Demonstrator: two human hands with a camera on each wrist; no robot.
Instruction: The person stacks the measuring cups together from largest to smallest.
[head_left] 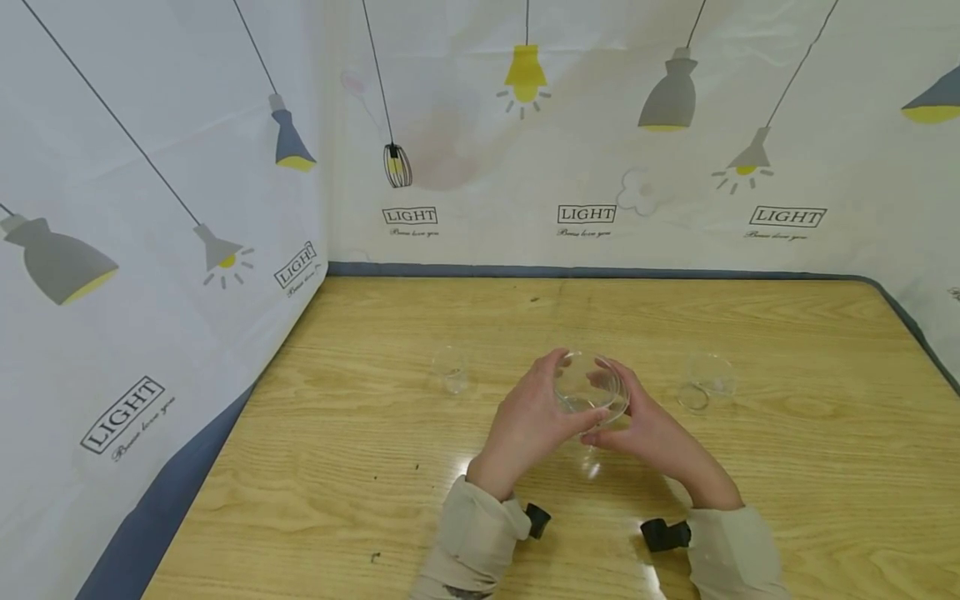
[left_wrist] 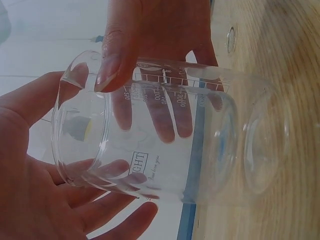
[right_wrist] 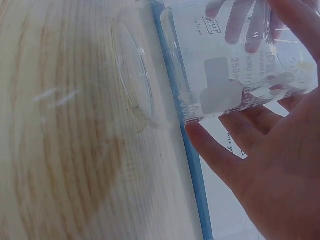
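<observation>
In the head view, my left hand [head_left: 525, 412] and right hand [head_left: 641, 417] hold clear glass beaker ware [head_left: 577, 400] from opposite sides, above the middle of the table. White print, including 250 ml, runs down the beaker wall [right_wrist: 230, 75] in the right wrist view. Two rim curves and two round bases, offset along the same axis, show through the glass, like one beaker set inside another. The left wrist view has the left thumb and fingers spread around the rim end. There the right thumb [left_wrist: 111, 67] presses near the rim, with its fingers behind the glass.
A small clear glass vessel [head_left: 452, 371] stands on the wooden table [head_left: 337, 467] to the left. To the right are another clear vessel [head_left: 712, 375] and a glass ring shape [head_left: 693, 398]. A printed lamp-pattern sheet [head_left: 480, 167] encloses the table's back and sides.
</observation>
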